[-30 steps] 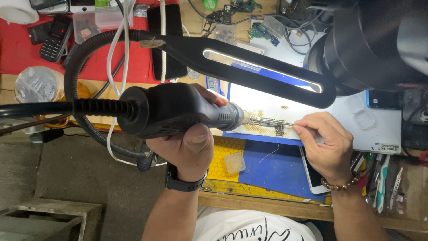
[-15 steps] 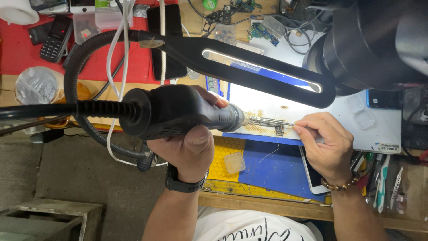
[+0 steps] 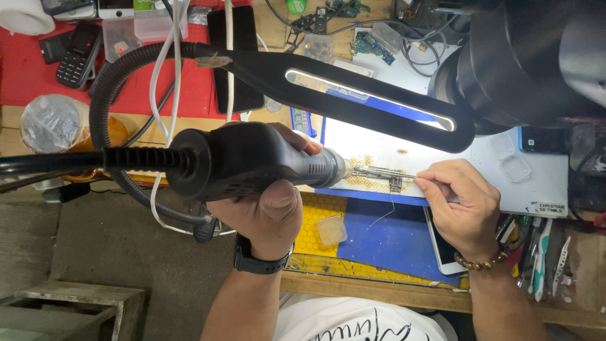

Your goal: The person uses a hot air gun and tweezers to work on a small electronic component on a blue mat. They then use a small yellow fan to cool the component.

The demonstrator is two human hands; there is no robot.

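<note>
- Little had shifted since the frames a second before: the left hand [image 3: 268, 205] kept its hold on the hot-air gun [image 3: 252, 161], which sat a touch lower and farther right, and the right hand [image 3: 461, 202] stayed at the circuit board [image 3: 385, 178].
- Left hand's grip was clamped fully round the thick black body of the hot-air gun, thumb across the near side, fingers wrapped over the far side.
- Its metal nozzle [image 3: 338, 169] pointed right, with its tip just beside the left end of the circuit board.
- A ribbed black hose [image 3: 136, 158] ran left from the back of the gun and out of the picture.
- Right hand's grip was pinched together on a thin metal tool, probably tweezers [image 3: 421, 179], whose tip touched the right end of the board; the rest of the tool was hidden under the fingers.
- The small circuit board lay on a brightly lit white patch of the blue work mat [image 3: 391, 240] on the counter [image 3: 353, 287].
- A black lamp arm [image 3: 353, 95] with a long light slot crossed above the board.
- A black wristwatch [image 3: 259, 262] sat on the left wrist, and a bead bracelet [image 3: 483, 260] on the right.
- A small clear plastic box [image 3: 331, 230] lay on the yellow honeycomb mat [image 3: 315, 218], near the left hand.
- A black keypad phone [image 3: 77, 53] lay on the red mat [image 3: 25, 69], well apart from both hands.
</note>
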